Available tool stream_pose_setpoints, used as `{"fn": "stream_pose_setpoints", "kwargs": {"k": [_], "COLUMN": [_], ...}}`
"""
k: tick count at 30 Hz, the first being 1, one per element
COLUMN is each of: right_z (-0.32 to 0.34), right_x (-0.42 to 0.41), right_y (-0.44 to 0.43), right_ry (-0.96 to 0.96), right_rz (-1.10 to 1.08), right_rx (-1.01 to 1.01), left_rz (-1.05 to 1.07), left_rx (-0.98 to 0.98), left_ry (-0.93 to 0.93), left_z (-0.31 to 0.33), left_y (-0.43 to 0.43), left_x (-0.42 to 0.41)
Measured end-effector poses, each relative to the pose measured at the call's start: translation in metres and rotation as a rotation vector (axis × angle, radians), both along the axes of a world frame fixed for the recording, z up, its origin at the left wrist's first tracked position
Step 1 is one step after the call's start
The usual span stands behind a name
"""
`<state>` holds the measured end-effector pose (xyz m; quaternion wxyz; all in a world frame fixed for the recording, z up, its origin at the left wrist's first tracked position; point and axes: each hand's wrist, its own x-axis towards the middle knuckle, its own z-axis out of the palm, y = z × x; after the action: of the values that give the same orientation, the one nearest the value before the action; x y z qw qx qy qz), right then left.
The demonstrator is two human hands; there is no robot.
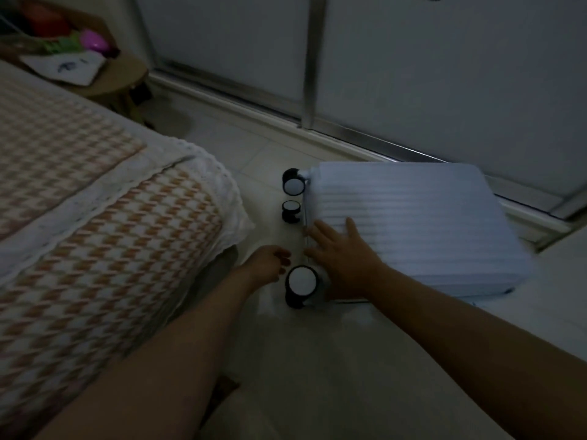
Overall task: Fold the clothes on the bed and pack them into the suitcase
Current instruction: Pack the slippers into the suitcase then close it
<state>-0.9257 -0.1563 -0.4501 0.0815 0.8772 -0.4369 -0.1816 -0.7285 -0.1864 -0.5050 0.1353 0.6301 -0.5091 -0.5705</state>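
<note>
Suitcase (413,223) is lying closed on the floor (286,360), wheels (293,185) facing the bed (95,217). My R hand (343,252) is pressing flat, fingers apart, on its wheel-end edge; L hand (270,263) is hanging loosely curled, holding nothing.

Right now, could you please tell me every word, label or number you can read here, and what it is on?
No text can be read.
White sheet on the side table: dark marks, too blurred to read.
Suitcase: no label or brand visible.
</note>
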Motion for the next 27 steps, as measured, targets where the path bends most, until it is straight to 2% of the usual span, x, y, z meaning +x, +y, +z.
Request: {"fn": "stream_pose_setpoints", "kwargs": {"k": [2,5,9,12,14,17,19,23,25,27], "right_z": [-0.001,-0.004,-0.011,-0.018,-0.021,-0.025,-0.026,-0.024,-0.022,-0.020], "right_x": [-0.003,-0.009,-0.015,-0.023,-0.027,-0.029,-0.029,-0.029,-0.027,-0.024], "right_y": [-0.001,-0.002,0.001,0.004,0.006,0.005,0.004,0.003,0.002,0.001], "right_ry": [-0.025,-0.020,-0.058,-0.152,-0.214,-0.248,-0.251,-0.220,-0.185,-0.171], "right_rz": [0.010,0.086,0.114,0.134,0.143,0.153,0.155,0.147,0.136,0.122], "right_rx": [0.010,-0.012,-0.050,-0.063,-0.066,-0.063,-0.062,-0.048,-0.052,-0.053], "left_rz": [0.109,0.043,-0.154,-0.238,-0.321,-0.320,-0.501,-0.559,-0.410,-0.322], "left_rx": [0.087,0.020,-0.271,-0.570,-0.684,-0.627,-0.725,-0.604,-0.609,-0.714], "left_ry": [0.115,0.118,0.013,-0.155,-0.177,-0.190,-0.261,-0.358,-0.403,-0.324], "left_z": [-0.009,-0.031,-0.055,-0.054,-0.066,-0.078,-0.071,-0.066,-0.065,-0.071], "left_y": [0.012,0.033,0.037,0.028,0.017,0.010,0.007,0.017,0.042,0.073], "left_x": [-0.002,-0.008,-0.021,-0.029,-0.029,-0.023,-0.021,-0.019,-0.017,-0.025]}}
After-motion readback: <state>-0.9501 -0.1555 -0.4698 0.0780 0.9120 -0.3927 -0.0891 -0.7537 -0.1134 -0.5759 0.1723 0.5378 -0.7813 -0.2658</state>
